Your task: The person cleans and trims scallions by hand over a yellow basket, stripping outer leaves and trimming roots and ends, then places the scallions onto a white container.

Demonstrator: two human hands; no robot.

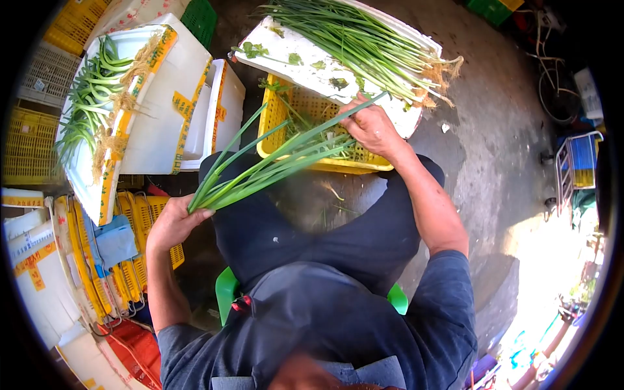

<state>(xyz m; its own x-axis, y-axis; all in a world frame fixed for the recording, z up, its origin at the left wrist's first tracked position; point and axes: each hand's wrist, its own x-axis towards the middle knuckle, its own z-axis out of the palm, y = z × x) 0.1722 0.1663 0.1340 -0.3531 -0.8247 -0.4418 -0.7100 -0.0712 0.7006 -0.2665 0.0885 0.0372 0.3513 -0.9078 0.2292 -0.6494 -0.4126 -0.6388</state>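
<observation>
My left hand (pixel 177 224) is closed around the lower end of a small bunch of green onions (pixel 266 172), held above my left thigh. The gripped ends are hidden in my palm. The leaves fan out up and to the right, toward my right hand (pixel 374 129). Its fingers are closed on the tip of one long leaf, over the right side of a yellow basket (pixel 374 162). Leaf scraps (pixel 338 140) lie in that basket. Just beyond, a large heap of green onions (pixel 354 42) with roots rests on a white foam board (pixel 266 39).
At the left, more rooted green onions (pixel 97 97) lie on a tilted white foam box (pixel 153 104). Yellow crates (pixel 29 146) stand behind it. Yellow baskets (pixel 133 221) are stacked near my left elbow. A metal trolley (pixel 572 166) stands far right. A green stool (pixel 225 292) is under me.
</observation>
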